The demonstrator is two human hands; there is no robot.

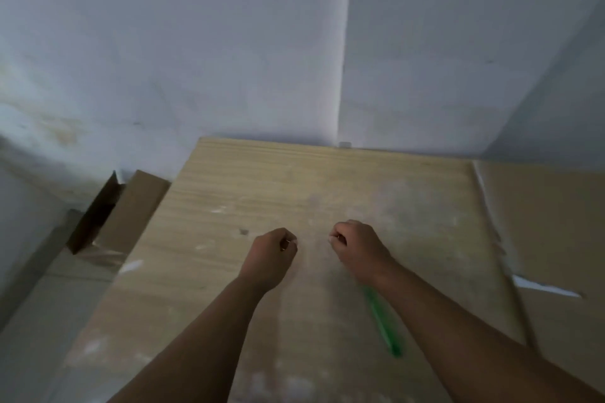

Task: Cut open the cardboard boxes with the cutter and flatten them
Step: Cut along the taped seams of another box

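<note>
Both hands hover side by side over the middle of a pale wooden table (262,180). My left hand (270,255) and my right hand (355,247) are each curled into a pinch, fingertips facing each other a short gap apart. Nothing distinct shows between the fingers; the frame is blurred. A green cutter (383,324) lies on the table under my right forearm, partly hidden by it and touched by neither hand. Flattened brown cardboard (550,239) with torn tape covers the table's right side. A brown cardboard box (131,216) with an open dark gap stands off the left edge.
Grey-white walls meet in a corner just behind the table's far edge. More cardboard with shiny clear tape (101,258) lies low at the left, beside the box. White scraps of paper (543,288) rest on the flattened cardboard at the right.
</note>
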